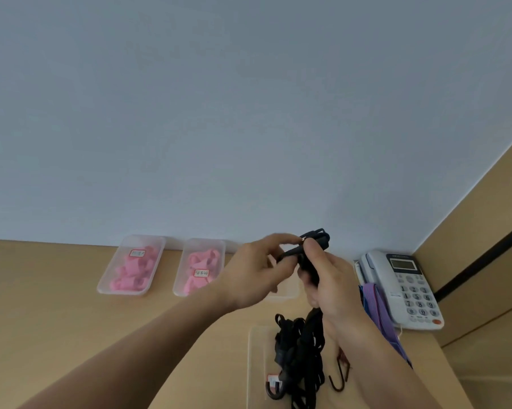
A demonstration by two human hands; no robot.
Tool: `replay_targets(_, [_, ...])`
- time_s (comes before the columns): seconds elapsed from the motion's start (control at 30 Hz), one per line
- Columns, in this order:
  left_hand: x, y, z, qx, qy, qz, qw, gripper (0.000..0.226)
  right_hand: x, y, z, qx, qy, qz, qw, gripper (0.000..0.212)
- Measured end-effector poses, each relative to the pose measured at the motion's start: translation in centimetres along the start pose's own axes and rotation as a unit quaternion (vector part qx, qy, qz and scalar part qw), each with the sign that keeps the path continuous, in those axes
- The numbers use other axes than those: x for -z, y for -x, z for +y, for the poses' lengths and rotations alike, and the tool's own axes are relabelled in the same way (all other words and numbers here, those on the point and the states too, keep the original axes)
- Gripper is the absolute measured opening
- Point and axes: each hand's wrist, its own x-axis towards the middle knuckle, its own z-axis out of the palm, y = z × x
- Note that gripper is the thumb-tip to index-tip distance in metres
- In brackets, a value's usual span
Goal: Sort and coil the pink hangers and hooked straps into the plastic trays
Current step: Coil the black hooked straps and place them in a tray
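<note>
Fingers (278, 240) of left hand (257, 276) and right hand (330, 280) pinched on half-coiled black strap (318, 239), held mid-air right of centre, above near tray (253, 364). Risk of coil springing open on slack pinch; risk of hanging tail snagging tangled straps (296, 349) below, dragging tray.

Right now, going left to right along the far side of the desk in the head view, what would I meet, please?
Across it: first tray of pink hangers → second tray of pink hangers → left hand → black strap → right hand → white telephone.
</note>
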Motion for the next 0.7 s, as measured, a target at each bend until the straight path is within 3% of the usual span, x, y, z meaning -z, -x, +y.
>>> replay_targets(0.1, [0.6, -0.3, 1.0, 0.164, 0.214, -0.032, 0.962, 0.042, 0.5, 0.1, -0.1, 0.022, -0.038, -0.031, 0.999, 0.045])
replay_targets(0.2, [1.2, -0.3, 1.8, 0.237, 0.247, -0.141, 0.929, 0.043, 0.6, 0.3, 0.1, 0.052, -0.045, -0.088, 0.994, 0.041])
replay_targets(0.27, [1.2, -0.1, 2.0, 0.241, 0.265, -0.176, 0.917, 0.045, 0.7, 0.5, 0.2, 0.061, -0.045, -0.104, 0.992, 0.039])
replay_targets(0.43, [0.9, 0.2, 1.5, 0.218, 0.324, -0.15, 0.908, 0.047, 1.2, 0.5, 0.1, 0.073, -0.028, -0.104, 0.991, 0.04])
replay_targets(0.53, [0.9, 0.3, 1.4, 0.198, 0.358, -0.153, 0.9, 0.028, 1.5, 0.5, 0.2, 0.073, -0.012, -0.106, 0.992, 0.042])
replay_targets(0.6, [0.9, 0.2, 1.5, 0.181, 0.342, -0.115, 0.915, 0.018, 1.5, 0.5, 0.2, 0.055, 0.001, -0.087, 0.995, 0.043])
replay_targets(0.7, [0.5, 0.2, 1.4, 0.132, 0.192, -0.035, 0.972, 0.024, 1.6, 0.4, 0.6, 0.009, 0.046, -0.054, 0.997, 0.054])
